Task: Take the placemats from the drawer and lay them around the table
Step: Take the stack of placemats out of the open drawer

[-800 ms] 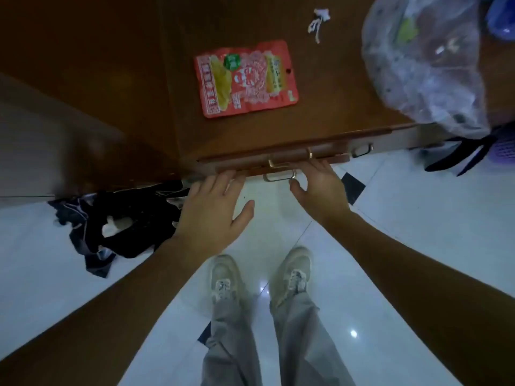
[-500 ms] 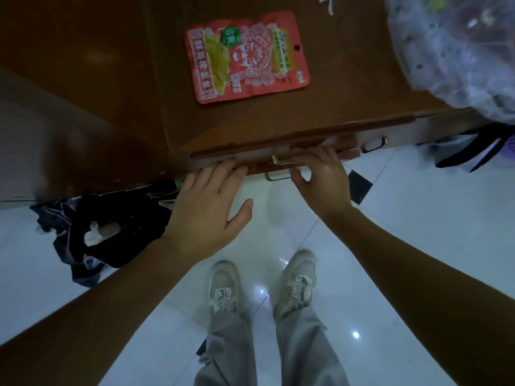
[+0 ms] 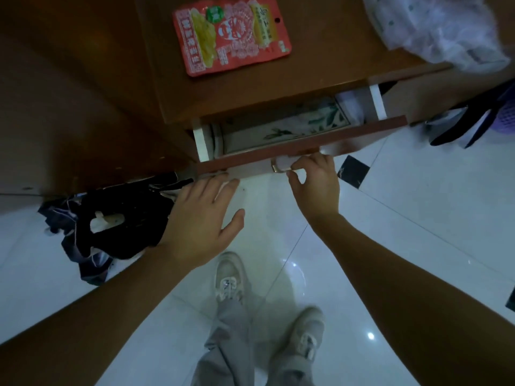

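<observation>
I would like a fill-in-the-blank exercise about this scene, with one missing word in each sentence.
The drawer of the table stands ____.
The right hand grips the drawer's metal ____.
The placemat inside it shows a pattern of green ____.
On the table lies a ____ snack packet.
Missing words: open, handle, leaves, red.
</observation>
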